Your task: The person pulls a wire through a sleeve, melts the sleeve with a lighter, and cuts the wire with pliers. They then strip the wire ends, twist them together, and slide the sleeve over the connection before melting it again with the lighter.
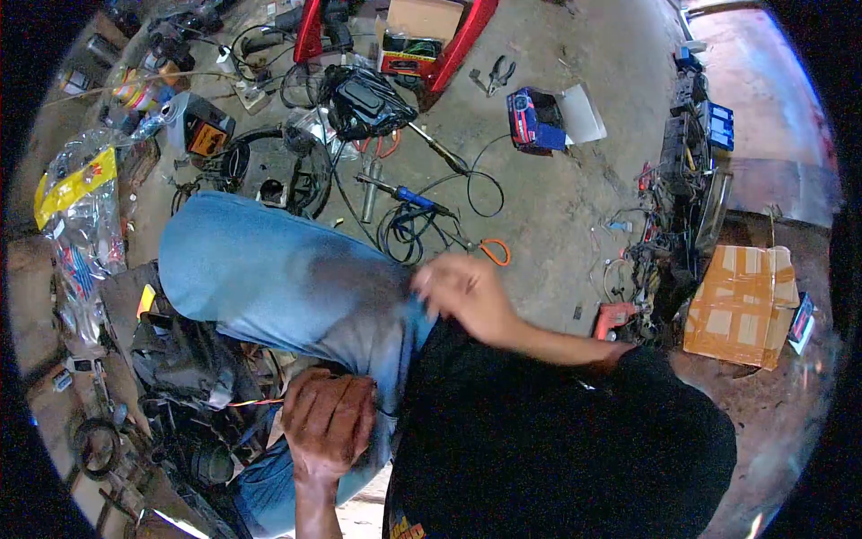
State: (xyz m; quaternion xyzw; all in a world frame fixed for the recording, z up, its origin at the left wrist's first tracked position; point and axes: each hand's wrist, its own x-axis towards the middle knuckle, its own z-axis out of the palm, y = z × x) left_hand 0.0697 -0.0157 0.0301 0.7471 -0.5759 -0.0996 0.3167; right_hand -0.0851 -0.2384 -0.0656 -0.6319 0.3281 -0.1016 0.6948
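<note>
My left hand (329, 420) is closed in a fist in front of my blue jeans (278, 269). Thin orange and yellow wires (254, 402) run into it from a dark assembly of black parts and cables (193, 422) on the left. What lies inside the fist is hidden. My right hand (462, 295) hovers at the thigh of the jeans, its fingers bent and smeared by motion. Whether it holds anything cannot be made out.
On the concrete floor lie a blue-handled soldering iron (415, 198), cables, pliers (496, 75) and an open blue box (536, 121). A red drill (614, 318) and taped cardboard (741, 305) are at right. Plastic packaging (85, 207) lies at left.
</note>
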